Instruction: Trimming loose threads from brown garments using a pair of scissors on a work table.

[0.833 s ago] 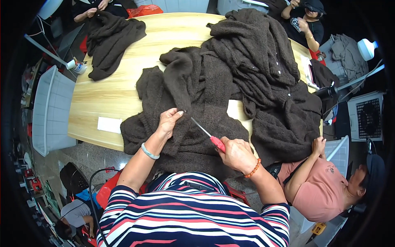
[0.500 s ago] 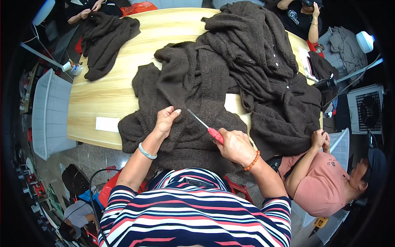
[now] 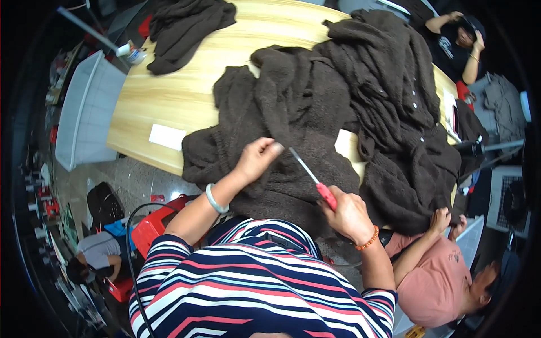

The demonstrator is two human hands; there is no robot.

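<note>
A dark brown knitted sweater lies spread in front of me, its near part hanging at the table edge by my lap. Over its middle, my left hand is closed in a pinch, thumb against fingers; what it holds, if anything, is too small to make out. My right hand is wrapped round the red handle of a tool with a slim metal shaft. That shaft slants up and left, its tip close to my left thumb. The exact shape of the tip is not clear.
More brown knitwear is heaped to the right, another piece far left. A white paper lies on the wooden table. A person in pink sits close on my right, hands at the knitwear. A white bin stands left.
The whole view has shifted, so the table sits farther right and higher. Both my hands keep nearly the same pose over the sweater. The neighbour's hands on the right have moved apart.
</note>
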